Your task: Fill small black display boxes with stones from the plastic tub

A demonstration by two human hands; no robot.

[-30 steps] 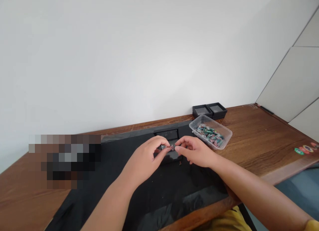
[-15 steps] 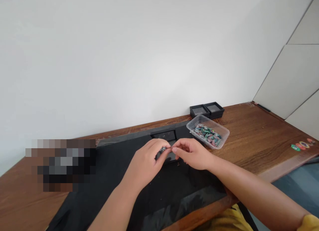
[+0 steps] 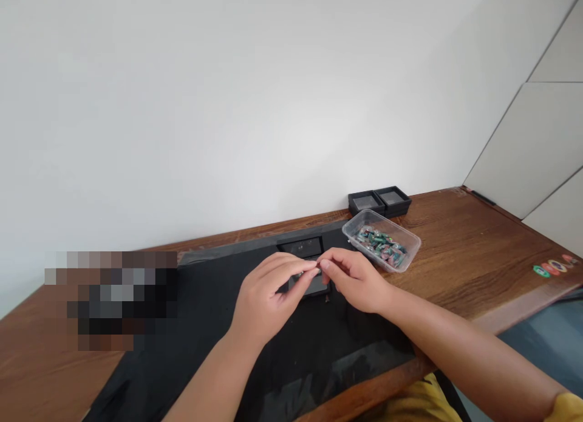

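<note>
A white wall (image 3: 273, 118) rose behind the brown bench (image 3: 460, 246), whose left end was partly hidden by a pixelated patch. A black mat (image 3: 200, 331) covered much of its middle. Over the mat, the left hand (image 3: 268, 288) and right hand (image 3: 357, 280) met at their fingertips. The clear tub (image 3: 412, 243) stood to the right of the hands, tilted in view, with many small green, pink and silvery pieces (image 3: 385, 245) in it. Just behind it, against the wall, sat two side-by-side stacks of black trays (image 3: 380, 200). Under the fingers lay an open black case (image 3: 300, 247), partly covered by the left hand. Round coloured stickers (image 3: 551, 266) marked the bench's right edge. The left grip was pinched on a small shiny piece (image 3: 300, 274), mostly hidden, above the case; the right grip had finger and thumb drawn together at its tip, though whether it held anything I could not tell. A tiny brownish scrap (image 3: 327, 299) lay on the mat just in front of the case.
</note>
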